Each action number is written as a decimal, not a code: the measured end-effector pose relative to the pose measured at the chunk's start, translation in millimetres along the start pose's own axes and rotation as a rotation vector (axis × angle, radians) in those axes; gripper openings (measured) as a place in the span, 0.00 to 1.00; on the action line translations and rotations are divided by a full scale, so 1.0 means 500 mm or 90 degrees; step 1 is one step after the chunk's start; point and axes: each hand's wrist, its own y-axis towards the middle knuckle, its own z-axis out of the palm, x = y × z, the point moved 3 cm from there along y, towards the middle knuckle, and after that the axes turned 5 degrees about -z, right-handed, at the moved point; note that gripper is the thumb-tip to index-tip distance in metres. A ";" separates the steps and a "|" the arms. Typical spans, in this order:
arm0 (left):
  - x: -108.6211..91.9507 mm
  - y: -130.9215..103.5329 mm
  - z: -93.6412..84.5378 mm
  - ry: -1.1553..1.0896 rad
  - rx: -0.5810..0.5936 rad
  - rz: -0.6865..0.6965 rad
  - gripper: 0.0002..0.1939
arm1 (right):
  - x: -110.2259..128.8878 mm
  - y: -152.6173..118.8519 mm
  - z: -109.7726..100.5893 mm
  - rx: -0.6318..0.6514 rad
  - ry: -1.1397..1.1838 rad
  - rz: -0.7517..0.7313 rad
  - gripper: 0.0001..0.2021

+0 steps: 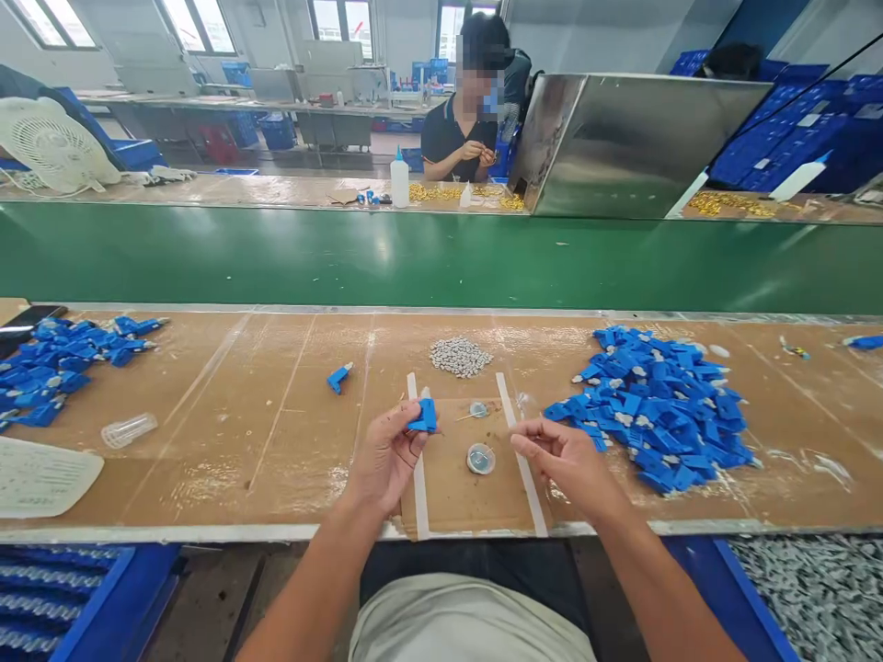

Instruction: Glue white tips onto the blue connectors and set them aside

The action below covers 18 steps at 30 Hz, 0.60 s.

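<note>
Between the thumb and fingers of my left hand is a small blue plastic part with a pale tip, held above the table. My right hand hovers to the right with thumb and forefinger pinched together; anything between them is too small to make out. A small round dish of clear or greyish contents lies between my hands on a cardboard sheet. Beyond it are a little round lid with a thin stick and a heap of small grey pieces.
A big pile of blue parts lies right, another group far left. One blue part lies alone. A clear plastic tube is at left. Behind runs a green conveyor belt; a person sits across it.
</note>
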 end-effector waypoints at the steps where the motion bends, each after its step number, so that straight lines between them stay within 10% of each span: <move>1: 0.006 0.002 -0.011 -0.043 -0.011 -0.026 0.05 | -0.015 -0.005 0.010 0.011 0.001 0.010 0.19; 12: 0.054 0.004 -0.032 -0.099 -0.040 -0.100 0.04 | -0.023 -0.008 0.062 0.012 -0.053 0.000 0.19; 18: 0.060 -0.003 -0.031 -0.120 -0.012 -0.103 0.06 | 0.020 -0.024 0.074 0.004 -0.310 -0.195 0.14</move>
